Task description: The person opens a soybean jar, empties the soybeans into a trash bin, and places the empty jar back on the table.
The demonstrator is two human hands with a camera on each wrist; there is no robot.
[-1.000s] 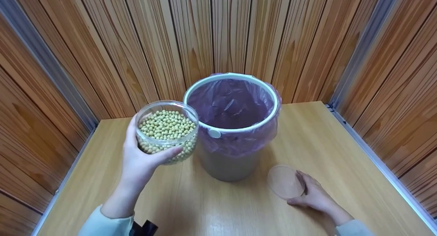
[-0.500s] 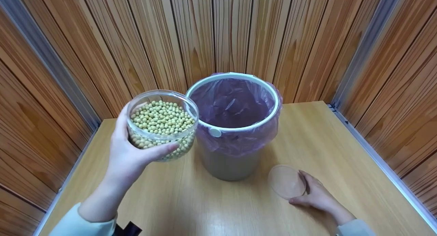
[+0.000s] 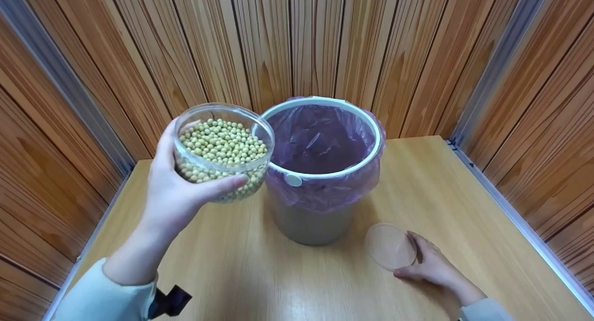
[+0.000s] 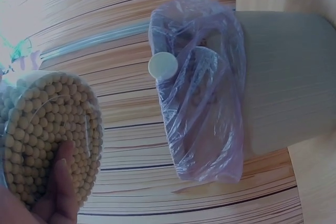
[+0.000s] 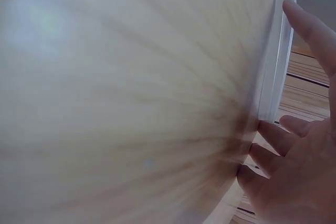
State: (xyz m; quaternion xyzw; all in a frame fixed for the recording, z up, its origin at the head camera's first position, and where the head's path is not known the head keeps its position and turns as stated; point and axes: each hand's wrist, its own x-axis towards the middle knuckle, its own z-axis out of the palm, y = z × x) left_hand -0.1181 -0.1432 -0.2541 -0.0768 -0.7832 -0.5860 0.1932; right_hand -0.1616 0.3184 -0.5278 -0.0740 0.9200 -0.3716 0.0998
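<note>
My left hand [image 3: 171,198] grips a clear round plastic jar [image 3: 211,164] from its left side, the thumb lying across the front. Pale yellow-green dried beans [image 3: 222,142] fill most of the lidless jar. It is raised above the table, tilted slightly, and its right side overlaps the bin's rim in the head view. Through the jar wall the beans [image 4: 58,119] show in the left wrist view. My right hand [image 3: 431,265] holds a clear round lid [image 3: 390,247] by its right edge, low at the table. Thumb and fingertips are at the lid's rim [image 5: 275,61] in the right wrist view.
A grey bin [image 3: 311,226] with a white rim stands at the table's middle. A purple plastic bag [image 3: 325,191] lines it and hangs over the outside. Wood-panelled walls [image 3: 315,42] rise behind and beside the wooden table [image 3: 287,284].
My left hand has lifted the jar and brought it slightly left, and the jar now tilts a little more. The right hand and lid have hardly moved.
</note>
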